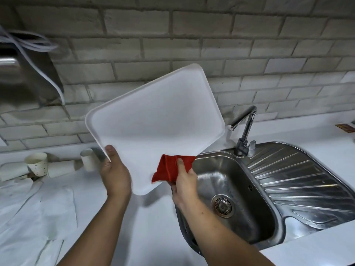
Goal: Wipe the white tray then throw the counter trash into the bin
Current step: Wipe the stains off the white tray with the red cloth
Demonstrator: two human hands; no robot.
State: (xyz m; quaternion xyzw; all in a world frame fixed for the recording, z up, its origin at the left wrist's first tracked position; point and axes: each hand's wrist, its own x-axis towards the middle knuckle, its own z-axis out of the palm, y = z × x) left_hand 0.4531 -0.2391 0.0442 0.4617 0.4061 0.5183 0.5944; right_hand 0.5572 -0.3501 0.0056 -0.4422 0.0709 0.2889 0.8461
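The white tray [153, 116] is held up, tilted toward me, above the counter's middle. My left hand [115, 173] grips its lower left edge, thumb on the front face. My right hand [182, 181] pinches a red cloth [171, 167] against the tray's lower right part. Counter trash lies at the left: a dotted paper cup [37, 164], a tipped white cup [88, 160] and crumpled white paper and wrappers [28, 204]. No bin is in view.
A steel sink [230, 198] with drainboard [299, 185] sits right of the tray, its chrome tap [245, 127] rising behind. A brick wall backs the white counter [149, 227]. A metal dispenser with white cables [25, 60] hangs at upper left.
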